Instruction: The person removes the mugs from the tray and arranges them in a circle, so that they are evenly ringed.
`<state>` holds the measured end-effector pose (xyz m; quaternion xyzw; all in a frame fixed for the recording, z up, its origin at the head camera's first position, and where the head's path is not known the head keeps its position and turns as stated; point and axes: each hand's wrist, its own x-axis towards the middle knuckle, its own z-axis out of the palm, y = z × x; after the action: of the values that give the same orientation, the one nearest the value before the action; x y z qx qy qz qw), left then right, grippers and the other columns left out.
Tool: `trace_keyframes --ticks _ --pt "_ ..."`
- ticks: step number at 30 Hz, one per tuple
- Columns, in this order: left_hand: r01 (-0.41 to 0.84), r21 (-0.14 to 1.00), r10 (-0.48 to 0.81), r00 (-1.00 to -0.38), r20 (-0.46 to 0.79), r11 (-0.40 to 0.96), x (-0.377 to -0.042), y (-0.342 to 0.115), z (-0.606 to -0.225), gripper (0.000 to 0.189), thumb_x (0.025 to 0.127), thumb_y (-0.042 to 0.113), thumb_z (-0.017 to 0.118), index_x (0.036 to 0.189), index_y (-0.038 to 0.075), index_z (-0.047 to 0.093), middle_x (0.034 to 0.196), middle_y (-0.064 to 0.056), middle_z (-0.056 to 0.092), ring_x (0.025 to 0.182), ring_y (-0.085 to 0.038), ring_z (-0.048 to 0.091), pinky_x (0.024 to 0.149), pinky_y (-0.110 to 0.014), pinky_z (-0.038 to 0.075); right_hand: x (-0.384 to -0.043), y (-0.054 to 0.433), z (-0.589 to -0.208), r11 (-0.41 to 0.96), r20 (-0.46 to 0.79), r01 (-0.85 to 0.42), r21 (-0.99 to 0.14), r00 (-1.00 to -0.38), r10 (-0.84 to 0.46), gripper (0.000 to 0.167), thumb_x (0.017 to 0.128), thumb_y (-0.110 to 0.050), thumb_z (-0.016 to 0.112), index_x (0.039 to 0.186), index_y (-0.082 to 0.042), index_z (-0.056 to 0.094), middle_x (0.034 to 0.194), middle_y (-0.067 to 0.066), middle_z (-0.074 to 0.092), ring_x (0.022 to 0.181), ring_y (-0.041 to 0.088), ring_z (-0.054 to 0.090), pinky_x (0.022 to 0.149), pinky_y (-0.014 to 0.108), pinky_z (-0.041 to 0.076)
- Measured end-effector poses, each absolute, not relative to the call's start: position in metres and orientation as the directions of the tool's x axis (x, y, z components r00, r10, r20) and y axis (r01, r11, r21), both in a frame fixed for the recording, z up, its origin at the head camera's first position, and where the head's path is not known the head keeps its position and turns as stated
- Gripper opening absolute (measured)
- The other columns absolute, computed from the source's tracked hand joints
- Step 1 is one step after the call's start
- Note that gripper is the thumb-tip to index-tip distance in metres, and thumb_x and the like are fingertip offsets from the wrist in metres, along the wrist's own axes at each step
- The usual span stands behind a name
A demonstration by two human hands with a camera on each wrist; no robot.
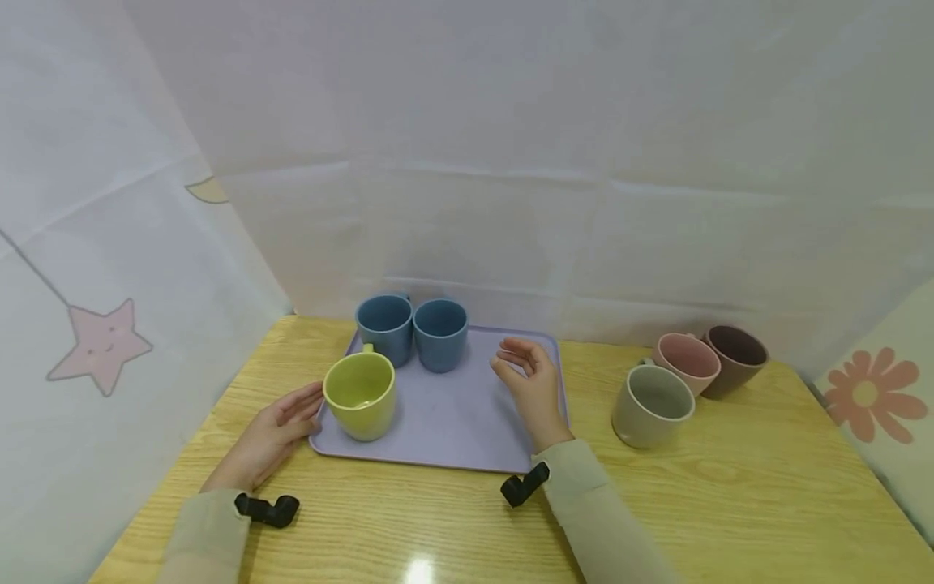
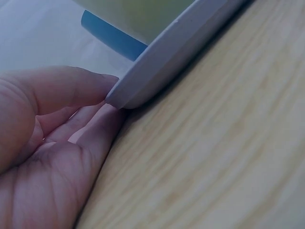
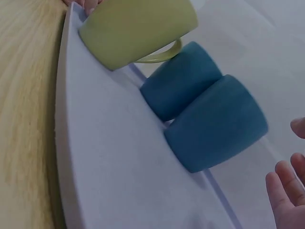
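While the edge of a lilac tray (image 1: 467, 426) was pinched between thumb and fingers by the left hand (image 1: 272, 434) at the left of centre in the head view, nothing was held by the right hand (image 1: 535, 391), which was poised over the tray's right part with its fingers loosely bent. The tray was placed flat on a wood-grained table (image 1: 350, 519), at the lower middle of the frame. In the left wrist view, the thumb was set against the tray's rim, near the picture's centre left.

Three mugs were carried on the tray. A yellow-green mug (image 1: 362, 410) was stood upright at its left end, close beside the left fingertips, with its handle turned toward the top of the frame; whether it was touched by them could not be told. Just above it, two blue mugs (image 1: 441, 337) were set upright, side by side.

At the right of the head view, a grey mug (image 1: 648, 418), a pink mug (image 1: 686, 362) and a dark mauve mug (image 1: 735, 363) were grouped on the table, off the tray. The background was filled by a pale cloth (image 1: 467, 122), on which a pink star (image 1: 102, 349) was printed at the left.
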<state>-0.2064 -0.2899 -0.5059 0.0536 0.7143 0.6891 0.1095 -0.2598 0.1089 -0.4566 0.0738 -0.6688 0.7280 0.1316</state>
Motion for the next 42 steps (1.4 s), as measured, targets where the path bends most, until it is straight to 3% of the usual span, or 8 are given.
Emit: trace_keyframes --ticks 4,13,20,26,33,42 --pt "-0.076 0.996 0.232 -0.969 -0.082 0.036 -0.206 -0.29 -0.506 0.074 0.101 0.008 0.062 0.161 0.0 0.019 0.165 -0.024 0.017 0.131 0.011 0.043 0.103 -0.015 0.044 -0.273 0.093 -0.462 -0.082 0.288 -0.293 -0.952 -0.955 0.075 0.044 0.087 0.004 0.076 0.128 0.007 0.059 0.13 0.023 0.061 0.119 0.04 0.061 0.092 0.026 0.057" --pt "-0.059 0.998 0.24 -0.969 -0.061 0.016 -0.207 -0.289 -0.507 0.073 0.101 0.006 0.061 0.16 -0.002 0.018 0.164 -0.026 0.017 0.128 0.012 0.045 0.104 -0.016 0.044 -0.293 0.074 -0.46 -0.006 0.218 -0.218 -0.976 -0.976 0.001 0.072 0.086 -0.009 0.082 0.146 0.002 0.044 0.146 0.024 0.048 0.131 0.039 0.051 0.111 0.05 0.045" --pt "-0.053 0.999 0.246 -0.968 -0.051 -0.002 -0.209 -0.288 -0.508 0.073 0.101 0.005 0.061 0.16 -0.003 0.018 0.164 -0.027 0.017 0.128 0.012 0.045 0.104 -0.016 0.044 -0.303 0.064 -0.46 0.048 0.179 -0.181 -0.982 -0.983 -0.045 0.087 0.082 -0.015 0.087 0.152 0.0 0.037 0.153 0.018 0.043 0.138 0.037 0.044 0.114 0.048 0.041" --pt "-0.037 0.999 0.255 -0.966 -0.031 -0.018 -0.21 -0.289 -0.508 0.072 0.102 0.003 0.06 0.159 -0.005 0.017 0.164 -0.027 0.017 0.126 0.013 0.047 0.105 -0.017 0.044 -0.308 0.05 -0.46 0.087 0.171 -0.174 -0.981 -0.985 -0.038 0.089 0.08 -0.016 0.089 0.153 -0.006 0.038 0.153 0.008 0.044 0.141 0.028 0.043 0.116 0.042 0.039" --pt "-0.05 0.999 0.258 -0.965 -0.043 -0.021 -0.211 -0.29 -0.508 0.074 0.101 0.004 0.061 0.16 -0.004 0.016 0.164 -0.028 0.015 0.125 0.014 0.047 0.105 -0.016 0.044 -0.312 0.036 -0.459 0.156 0.171 -0.172 -0.973 -0.985 -0.021 0.093 0.079 -0.02 0.09 0.153 -0.01 0.035 0.154 0.007 0.043 0.145 0.025 0.038 0.119 0.04 0.035" --pt "-0.065 0.998 0.249 -0.967 -0.061 -0.007 -0.212 -0.291 -0.508 0.074 0.102 0.005 0.061 0.16 -0.003 0.017 0.164 -0.027 0.015 0.126 0.014 0.046 0.104 -0.016 0.044 -0.317 0.036 -0.467 0.215 0.142 -0.142 -0.966 -0.99 -0.013 0.094 0.078 -0.031 0.091 0.154 -0.016 0.037 0.151 0.003 0.048 0.14 0.021 0.044 0.115 0.038 0.041"
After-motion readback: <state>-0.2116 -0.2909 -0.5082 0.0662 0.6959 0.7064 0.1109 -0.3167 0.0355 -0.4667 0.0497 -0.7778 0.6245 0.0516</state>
